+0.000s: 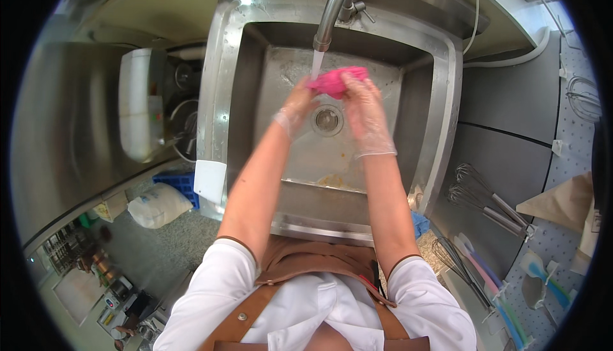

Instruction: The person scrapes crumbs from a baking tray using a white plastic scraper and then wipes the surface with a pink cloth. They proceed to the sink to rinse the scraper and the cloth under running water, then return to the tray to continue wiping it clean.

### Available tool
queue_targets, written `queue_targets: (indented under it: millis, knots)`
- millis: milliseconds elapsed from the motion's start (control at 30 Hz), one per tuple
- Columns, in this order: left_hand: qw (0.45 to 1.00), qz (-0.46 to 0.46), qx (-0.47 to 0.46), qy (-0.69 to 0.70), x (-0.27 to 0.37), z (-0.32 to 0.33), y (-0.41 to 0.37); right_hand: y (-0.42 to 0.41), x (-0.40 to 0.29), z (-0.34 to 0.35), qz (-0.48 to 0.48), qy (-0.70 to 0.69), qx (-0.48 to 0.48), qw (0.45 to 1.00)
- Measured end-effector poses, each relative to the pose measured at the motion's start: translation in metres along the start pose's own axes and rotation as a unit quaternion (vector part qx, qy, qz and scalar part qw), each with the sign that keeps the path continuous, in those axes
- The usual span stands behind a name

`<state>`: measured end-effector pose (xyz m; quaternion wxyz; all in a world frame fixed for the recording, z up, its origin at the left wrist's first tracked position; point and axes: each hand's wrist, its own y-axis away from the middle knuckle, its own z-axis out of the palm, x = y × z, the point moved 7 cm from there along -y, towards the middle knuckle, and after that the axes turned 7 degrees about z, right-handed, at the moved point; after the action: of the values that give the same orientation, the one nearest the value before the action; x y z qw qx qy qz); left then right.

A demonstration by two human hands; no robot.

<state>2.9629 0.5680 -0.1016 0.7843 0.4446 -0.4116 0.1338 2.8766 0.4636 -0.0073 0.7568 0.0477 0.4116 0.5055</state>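
A bunched pink cloth (335, 83) is gripped between both hands over the sink basin (278, 111). My left hand (301, 102), in a clear plastic glove, holds its left end beside the water stream (317, 64). On the right end, my right hand (361, 104) has its gloved fingers wrapped around the cloth. Water runs from the metal faucet (330, 16) onto or just beside the cloth's left end; blur hides the exact spot. Below the hands lies the round drain (327, 120). Yellowish residue (333, 180) marks the basin's near floor.
Several whisks (493, 207) and spatulas (493, 284) hang on the pegboard (570, 154) at right. The faucet lever (366, 13) stands behind the spout. A white container (139, 107) is left of the sink. A filled plastic bag (159, 206) rests by a blue crate (179, 183).
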Motion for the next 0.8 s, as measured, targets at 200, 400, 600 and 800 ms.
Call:
queue_targets:
  millis: [200,400,600,800]
  knots:
    - [0.978,0.179,0.027,-0.100,0.049,-0.009,0.015,-0.034,-0.013,-0.098,0.023,0.210,0.131,0.969]
    - [0.949,0.273,0.020,-0.154,0.086,0.026,0.048,-0.103,-0.063,-0.089,-0.141,0.371,0.154,0.905]
    - [0.935,0.301,0.033,-0.184,0.116,0.036,0.081,-0.176,-0.089,-0.048,0.026,0.441,0.101,0.891]
    - [0.954,0.288,0.017,-0.086,0.103,0.021,0.089,-0.225,-0.114,0.002,0.051,0.533,0.059,0.843]
